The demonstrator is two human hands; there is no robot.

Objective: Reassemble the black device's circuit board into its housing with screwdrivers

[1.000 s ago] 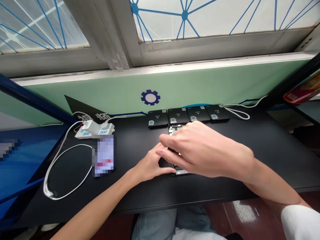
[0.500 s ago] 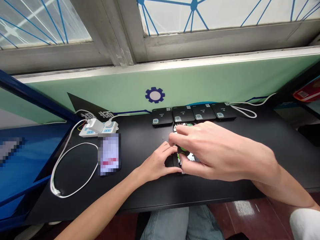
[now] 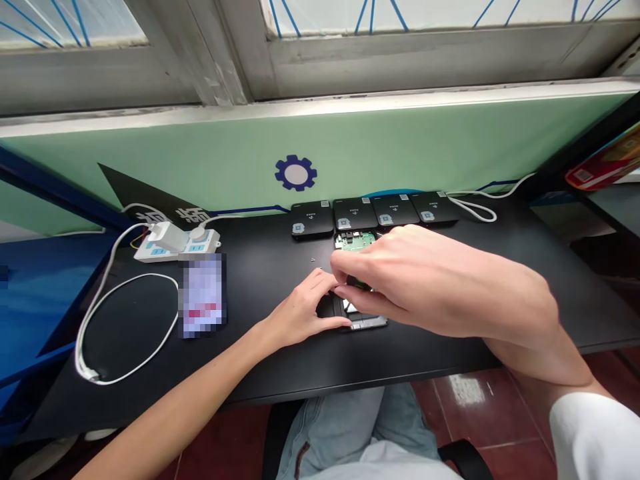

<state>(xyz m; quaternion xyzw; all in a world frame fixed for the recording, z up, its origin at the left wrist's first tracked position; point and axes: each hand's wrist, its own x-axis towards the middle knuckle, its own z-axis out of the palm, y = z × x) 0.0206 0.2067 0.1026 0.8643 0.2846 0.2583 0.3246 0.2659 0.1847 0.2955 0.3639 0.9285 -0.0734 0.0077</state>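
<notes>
Over a black desk (image 3: 270,293), a small dark part (image 3: 358,283) appears to be pinched by the closed fingers of the right hand (image 3: 435,287), though it is mostly hidden; the left hand (image 3: 303,313) is laid half-open against an opened black casing (image 3: 365,323); a green circuit board (image 3: 355,241) is placed just beyond, beside four black boxes (image 3: 375,215) set in a row

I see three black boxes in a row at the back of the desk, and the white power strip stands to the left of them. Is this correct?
Not quite: the head view shows four black boxes in the row, not three, at the back of the desk. The white power strip does stand to their left.
</notes>
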